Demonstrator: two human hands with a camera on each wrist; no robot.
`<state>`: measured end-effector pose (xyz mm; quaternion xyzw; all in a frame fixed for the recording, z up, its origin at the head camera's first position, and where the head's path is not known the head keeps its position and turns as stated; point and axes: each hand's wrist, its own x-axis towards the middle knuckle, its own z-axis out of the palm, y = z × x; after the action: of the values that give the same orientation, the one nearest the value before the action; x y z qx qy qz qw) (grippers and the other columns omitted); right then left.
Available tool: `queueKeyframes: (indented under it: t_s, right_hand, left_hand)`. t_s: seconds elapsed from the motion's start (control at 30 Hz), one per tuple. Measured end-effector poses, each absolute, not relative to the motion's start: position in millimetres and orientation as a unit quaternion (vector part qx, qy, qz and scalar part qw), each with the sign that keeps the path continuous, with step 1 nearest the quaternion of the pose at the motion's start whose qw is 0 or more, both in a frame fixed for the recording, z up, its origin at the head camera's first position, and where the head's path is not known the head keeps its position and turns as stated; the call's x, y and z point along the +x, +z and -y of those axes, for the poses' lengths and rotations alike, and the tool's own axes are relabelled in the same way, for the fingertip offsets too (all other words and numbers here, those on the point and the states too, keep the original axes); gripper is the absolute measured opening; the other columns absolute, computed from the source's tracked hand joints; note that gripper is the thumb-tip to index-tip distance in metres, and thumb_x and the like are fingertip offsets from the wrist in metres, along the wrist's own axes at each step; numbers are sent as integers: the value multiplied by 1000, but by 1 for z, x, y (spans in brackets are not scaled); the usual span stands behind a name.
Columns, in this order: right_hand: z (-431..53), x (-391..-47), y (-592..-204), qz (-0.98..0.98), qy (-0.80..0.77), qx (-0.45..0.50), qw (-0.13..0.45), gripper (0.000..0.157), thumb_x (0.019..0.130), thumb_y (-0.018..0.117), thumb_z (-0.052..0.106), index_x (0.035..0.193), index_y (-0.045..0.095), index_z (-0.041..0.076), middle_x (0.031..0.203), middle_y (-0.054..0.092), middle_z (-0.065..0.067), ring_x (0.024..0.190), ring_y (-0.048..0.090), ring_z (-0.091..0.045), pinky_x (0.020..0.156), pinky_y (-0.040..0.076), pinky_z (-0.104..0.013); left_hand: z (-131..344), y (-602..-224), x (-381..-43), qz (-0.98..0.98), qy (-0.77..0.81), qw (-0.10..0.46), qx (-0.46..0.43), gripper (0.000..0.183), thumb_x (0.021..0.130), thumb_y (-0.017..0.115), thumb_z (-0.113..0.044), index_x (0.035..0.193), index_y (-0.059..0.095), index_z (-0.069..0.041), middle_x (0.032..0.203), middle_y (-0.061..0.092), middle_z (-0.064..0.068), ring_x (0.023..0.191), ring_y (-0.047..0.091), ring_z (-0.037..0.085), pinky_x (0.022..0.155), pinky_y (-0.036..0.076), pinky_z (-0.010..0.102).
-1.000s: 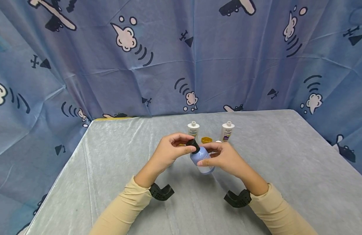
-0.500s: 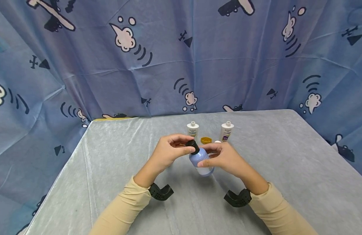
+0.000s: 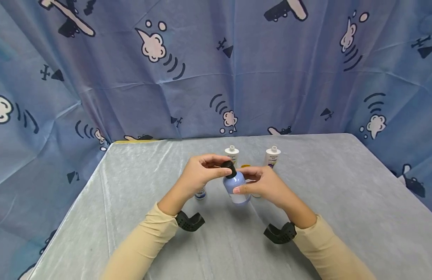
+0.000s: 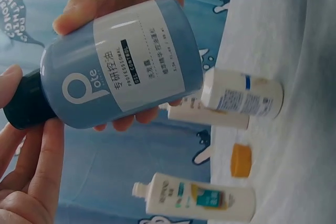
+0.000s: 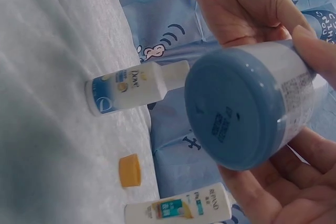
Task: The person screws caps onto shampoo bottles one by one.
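A blue bottle with a white label and a black cap is held above the table between both hands. My left hand pinches the cap between thumb and fingers. My right hand grips the bottle's body, thumb on the near side and fingers behind. The bottle leans, cap towards the left hand. Its label faces the left wrist camera, and its round base fills the middle of the right wrist view.
Two white pump-less bottles, one left and one right, stand behind the hands. A white Dove bottle is partly hidden by the left hand in the head view. A yellow cap lies between bottles. A patterned blue curtain hangs behind the grey-covered table.
Both hands have shifted slightly up and left with the blue bottle, which stands a little more upright. The base of the Dove bottle now shows below the left hand.
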<state>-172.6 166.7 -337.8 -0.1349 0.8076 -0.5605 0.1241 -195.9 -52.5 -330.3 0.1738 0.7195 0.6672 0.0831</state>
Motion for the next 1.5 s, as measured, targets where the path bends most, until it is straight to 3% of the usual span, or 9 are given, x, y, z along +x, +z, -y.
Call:
queueKeyframes:
  t_s: [0.3,0.57,0.97,1.2,1.5]
  right_hand:
    - [-139,-190,-322,-803,-573,-115,116,58,82,82,26,134,63,10,126,69,-11,113,67,-20,94,55,-37]
    - [-122,-204,-314,-779,-605,-121,110,55,82,80,20,133,63,11,125,70,-10,111,67,-18,95,54,-38]
    - [-112,-214,-320,-768,-622,-110,107,60,86,78,21,141,56,14,142,60,-6,135,53,-24,112,43,-49]
    - [-119,-215,-324,-776,-615,-98,106,59,85,78,19,140,57,16,140,61,-4,133,54,-22,112,44,-46]
    - [-133,-214,-324,-767,-627,-87,107,55,85,78,19,137,60,16,139,62,-3,129,58,-23,108,47,-41]
  left_hand:
    - [68,-313,-213,-711,680,53,172,37,84,78,-9,119,71,-2,102,76,-5,94,69,9,89,57,26]
    - [81,-298,-227,-724,668,31,170,36,84,78,-8,119,71,0,96,75,-9,94,69,10,89,57,25]
    - [97,-292,-244,-754,642,-6,139,38,84,80,-14,119,71,-4,98,72,-8,96,67,9,89,55,23]
    - [111,-297,-256,-780,617,-45,96,38,83,82,-18,118,72,-7,102,70,-3,97,64,8,87,54,22]
    - [123,-311,-269,-801,595,-50,43,42,82,82,-22,120,71,-10,109,67,0,103,61,13,91,52,28]
